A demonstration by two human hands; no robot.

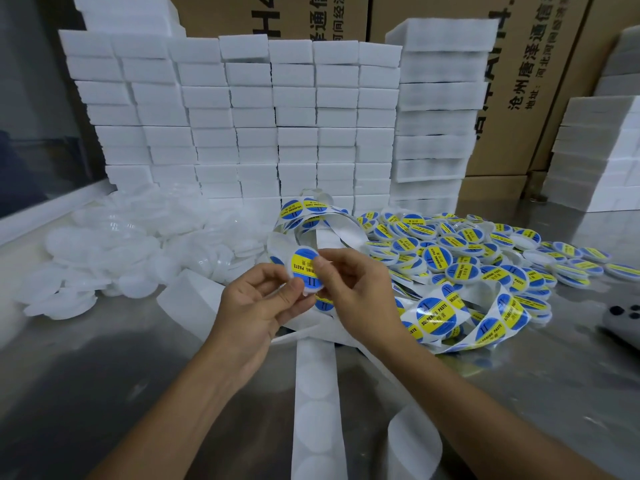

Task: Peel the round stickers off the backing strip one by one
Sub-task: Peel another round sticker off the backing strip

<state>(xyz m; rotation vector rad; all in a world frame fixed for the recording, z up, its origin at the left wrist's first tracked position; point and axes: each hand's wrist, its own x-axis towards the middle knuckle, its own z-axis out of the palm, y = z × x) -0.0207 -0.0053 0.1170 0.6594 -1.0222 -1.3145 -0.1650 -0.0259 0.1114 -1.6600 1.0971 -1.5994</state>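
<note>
A round blue-and-yellow sticker (304, 268) is held up over the steel table (104, 375), just above the frame's centre, pinched between both hands: the left hand (256, 306) grips it from about seven o'clock with thumb and curled fingers, and the right hand (349, 289) from about three o'clock, its thumb laid on the printed face. Whether the sticker is already seated on a white lid or merely backed by one cannot be told. The backing strip (317, 393) runs from under the hands toward six o'clock, its bare length showing round outlines where stickers are gone; loaded loops of it lie at four o'clock and curl up at twelve o'clock. The sticker is judged to be very light, thin and limp, tacky on its underside and liable to crease or fold onto itself, so it is best taken by the very edge with fingertips and kept off the glue. The strip is judged slick and floppy; it should be bent back sharply beside the next sticker so an edge lifts. Labelled lids (467, 258) are heaped at two o'clock, plain white lids (114, 258) at nine o'clock, with stacked white foam blocks (242, 116) behind.
</note>
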